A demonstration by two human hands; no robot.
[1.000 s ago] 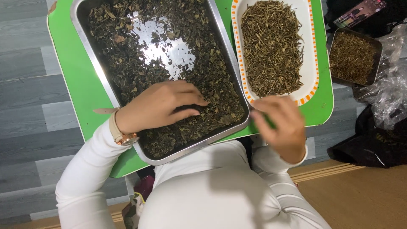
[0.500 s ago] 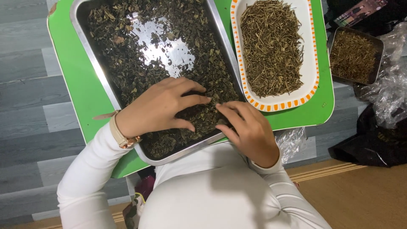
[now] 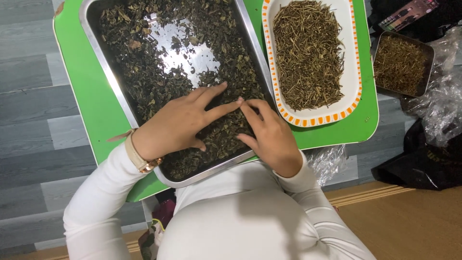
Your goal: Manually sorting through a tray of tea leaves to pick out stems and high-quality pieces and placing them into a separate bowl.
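A steel tray (image 3: pixel 103 62) full of dark dried leaves (image 3: pixel 144 77) lies on a green table (image 3: pixel 84 101). My left hand (image 3: pixel 180 123) rests flat on the leaves at the tray's near end, fingers spread. My right hand (image 3: pixel 269 135) lies beside it on the leaves, fingers stretched out, its fingertips touching those of the left hand. Neither hand grips anything. A white oval dish (image 3: pixel 355 72) with an orange-checked rim holds a heap of dry brown stems (image 3: pixel 308 53), just right of the tray.
A small dark square tray (image 3: pixel 402 65) of the same stems sits off the table at right, beside crumpled clear plastic (image 3: pixel 442 101) and a black bag (image 3: pixel 423 163). Grey plank floor lies to the left, tan floor at lower right.
My right hand came from the dish's near rim into the steel tray and now lies flat beside the left. The left hand's fingers have spread and reached further up the leaves.
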